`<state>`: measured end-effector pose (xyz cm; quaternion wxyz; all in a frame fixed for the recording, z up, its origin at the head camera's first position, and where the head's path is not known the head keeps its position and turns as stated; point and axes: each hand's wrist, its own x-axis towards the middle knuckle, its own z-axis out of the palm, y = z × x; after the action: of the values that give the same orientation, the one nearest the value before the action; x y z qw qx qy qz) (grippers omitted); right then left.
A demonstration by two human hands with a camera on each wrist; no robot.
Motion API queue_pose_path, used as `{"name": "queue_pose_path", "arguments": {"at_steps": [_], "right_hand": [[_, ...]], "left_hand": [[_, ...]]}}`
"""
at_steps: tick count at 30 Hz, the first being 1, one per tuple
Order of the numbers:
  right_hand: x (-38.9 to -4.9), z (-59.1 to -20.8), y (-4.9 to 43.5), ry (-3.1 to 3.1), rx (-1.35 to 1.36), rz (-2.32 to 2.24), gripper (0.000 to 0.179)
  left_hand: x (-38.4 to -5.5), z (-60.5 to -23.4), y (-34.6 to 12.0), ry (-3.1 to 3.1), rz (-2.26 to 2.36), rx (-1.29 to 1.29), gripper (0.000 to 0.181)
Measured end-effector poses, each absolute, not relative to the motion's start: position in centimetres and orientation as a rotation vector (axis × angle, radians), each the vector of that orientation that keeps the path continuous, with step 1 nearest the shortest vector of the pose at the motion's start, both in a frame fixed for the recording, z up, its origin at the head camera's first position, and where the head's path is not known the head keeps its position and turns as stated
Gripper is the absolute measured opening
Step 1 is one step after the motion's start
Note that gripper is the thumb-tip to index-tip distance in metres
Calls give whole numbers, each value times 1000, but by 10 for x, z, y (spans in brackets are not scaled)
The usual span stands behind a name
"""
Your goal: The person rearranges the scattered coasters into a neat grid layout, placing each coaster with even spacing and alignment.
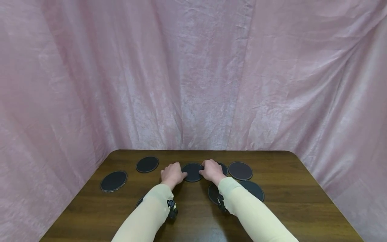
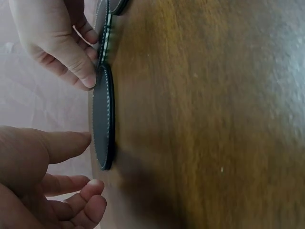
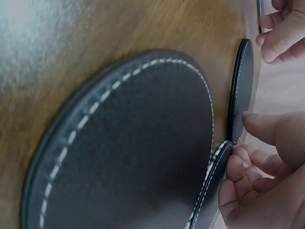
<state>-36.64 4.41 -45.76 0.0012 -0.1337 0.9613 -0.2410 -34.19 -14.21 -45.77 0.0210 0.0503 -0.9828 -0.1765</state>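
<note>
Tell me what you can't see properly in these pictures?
- Coaster by the left sleeve: head view, mostly hidden under the arm.
- Coaster behind the right hand: head view, only a sliver shows.
- Middle coaster: whether the left hand touches it is too small to tell.
- Big coaster: right wrist view, cut off by the bottom edge.

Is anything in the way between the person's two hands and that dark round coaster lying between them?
Nothing visible. The left hand and right hand sit right at opposite edges of the middle coaster, with only bare table around; another coaster lies partly under the right hand.
</note>
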Motion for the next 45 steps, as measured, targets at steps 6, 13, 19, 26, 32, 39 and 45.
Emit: {"name": "queue_pose_path", "arguments": {"at_steps": [6, 13, 19, 26, 32, 39, 45], "right_hand": [[-374, -473, 44, 3082, -441, -752, 41], [-346, -451, 38, 3148, -462, -690, 57], [-334, -446, 32, 3194, -564, -587, 71], [-318, -450, 22, 3153, -710, -565, 78], [-300, -451, 9, 3101, -797, -505, 81], [-281, -449, -6, 3069, -841, -422, 83], [-268, -454, -17, 3037, -873, -389, 83]], "left_hand": [[-333, -445, -149, -3023, -517, 138, 49], [-319, -430, -160, -2999, -469, 87, 57], [-310, -428, -177, -3001, -427, 60, 61], [-290, -428, -197, -3045, -364, 39, 65], [-270, -428, -212, -3060, -357, 39, 69], [-250, -432, -232, -3047, -340, 21, 70], [-233, -434, -248, -3050, -323, 37, 71]]}}
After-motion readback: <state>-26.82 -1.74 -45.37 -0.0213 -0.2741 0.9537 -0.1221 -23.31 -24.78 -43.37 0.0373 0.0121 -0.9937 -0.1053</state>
